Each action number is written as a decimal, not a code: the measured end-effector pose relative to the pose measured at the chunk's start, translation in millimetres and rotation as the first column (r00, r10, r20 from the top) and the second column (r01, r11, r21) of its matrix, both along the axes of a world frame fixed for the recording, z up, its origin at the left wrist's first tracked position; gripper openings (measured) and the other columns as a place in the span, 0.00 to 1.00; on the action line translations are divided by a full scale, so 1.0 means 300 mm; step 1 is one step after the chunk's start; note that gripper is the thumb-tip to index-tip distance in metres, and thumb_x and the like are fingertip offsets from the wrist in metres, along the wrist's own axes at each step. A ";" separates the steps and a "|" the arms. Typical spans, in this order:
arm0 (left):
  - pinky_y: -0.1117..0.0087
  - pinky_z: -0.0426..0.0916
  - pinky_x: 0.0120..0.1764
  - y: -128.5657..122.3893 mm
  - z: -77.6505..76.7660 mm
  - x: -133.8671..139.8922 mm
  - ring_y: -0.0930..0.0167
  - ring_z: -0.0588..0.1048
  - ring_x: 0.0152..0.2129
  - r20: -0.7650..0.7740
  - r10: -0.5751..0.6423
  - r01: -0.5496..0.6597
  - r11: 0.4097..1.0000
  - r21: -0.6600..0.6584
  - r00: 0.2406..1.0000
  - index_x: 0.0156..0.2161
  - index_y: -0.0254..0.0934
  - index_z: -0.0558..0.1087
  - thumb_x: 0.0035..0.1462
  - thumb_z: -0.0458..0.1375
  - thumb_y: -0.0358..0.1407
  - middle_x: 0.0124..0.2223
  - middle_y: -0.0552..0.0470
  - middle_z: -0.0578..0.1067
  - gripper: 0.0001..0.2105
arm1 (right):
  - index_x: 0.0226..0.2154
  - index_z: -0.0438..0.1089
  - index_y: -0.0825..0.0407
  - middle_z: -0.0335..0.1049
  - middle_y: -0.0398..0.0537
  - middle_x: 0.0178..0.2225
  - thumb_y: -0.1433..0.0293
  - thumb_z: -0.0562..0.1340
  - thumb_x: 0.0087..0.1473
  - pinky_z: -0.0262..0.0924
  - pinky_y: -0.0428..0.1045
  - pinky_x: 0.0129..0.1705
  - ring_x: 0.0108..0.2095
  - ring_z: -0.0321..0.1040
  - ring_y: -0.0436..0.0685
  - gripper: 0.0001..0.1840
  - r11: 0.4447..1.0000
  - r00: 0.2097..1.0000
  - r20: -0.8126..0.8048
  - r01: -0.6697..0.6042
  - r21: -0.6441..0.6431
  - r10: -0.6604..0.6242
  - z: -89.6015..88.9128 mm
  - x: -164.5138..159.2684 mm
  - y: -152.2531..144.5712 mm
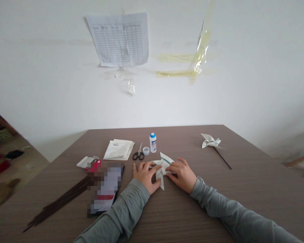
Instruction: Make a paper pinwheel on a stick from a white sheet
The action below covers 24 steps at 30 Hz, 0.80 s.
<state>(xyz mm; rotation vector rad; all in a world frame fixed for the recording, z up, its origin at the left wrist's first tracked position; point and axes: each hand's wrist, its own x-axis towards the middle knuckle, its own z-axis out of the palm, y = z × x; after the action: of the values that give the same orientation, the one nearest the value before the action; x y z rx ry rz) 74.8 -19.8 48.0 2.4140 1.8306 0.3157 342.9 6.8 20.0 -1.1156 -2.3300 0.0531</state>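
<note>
A paper pinwheel point(163, 166), folded from printed paper with a green stripe, lies on the table between my hands. My left hand point(147, 177) grips its left side, with the thumb reaching toward the lower blade. On the right side, the curled fingers of my right hand point(181, 175) pinch the paper near its centre. Parts of the blades are hidden under my fingers. Just beyond stands a white bottle with a blue cap point(153, 143). Beside it are a small clear plastic cap point(146, 151) and black-handled scissors point(139, 155).
Paper sheets point(118, 150) lie stacked at the back left. Nearer are an open red-and-white box point(90, 164), a bundle of thin dark sticks point(58, 199) and a blurred-out phone-like device point(108, 189). Another paper pinwheel point(209, 141) on a dark stick point(224, 160) lies at right.
</note>
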 end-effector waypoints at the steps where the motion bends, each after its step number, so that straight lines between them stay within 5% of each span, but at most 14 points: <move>1: 0.12 0.63 0.85 -0.001 0.000 -0.001 0.38 0.81 0.76 0.001 -0.002 0.002 1.000 0.002 1.000 0.77 0.72 0.87 0.71 0.74 0.44 0.76 0.47 0.88 0.33 | 0.53 0.93 0.39 0.95 0.49 0.46 0.70 0.72 0.78 0.74 0.72 0.79 0.49 0.92 0.68 0.12 1.000 1.000 0.001 0.001 -0.005 -0.001 -0.002 0.000 0.000; 24: 0.08 0.60 0.84 -0.010 0.014 -0.001 0.36 0.81 0.77 0.005 -0.018 0.018 1.000 0.002 1.000 0.74 0.73 0.90 0.74 0.73 0.45 0.77 0.47 0.88 0.27 | 0.51 0.93 0.38 0.95 0.52 0.47 0.70 0.74 0.76 0.78 0.74 0.77 0.49 0.93 0.71 0.11 0.999 1.000 -0.026 -0.017 0.030 0.018 -0.018 0.004 0.008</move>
<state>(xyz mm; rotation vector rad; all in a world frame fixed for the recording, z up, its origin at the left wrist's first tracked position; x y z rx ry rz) 74.5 -22.8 52.1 2.4273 1.8061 0.3211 344.1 9.1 14.5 -1.0743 -2.3098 0.0396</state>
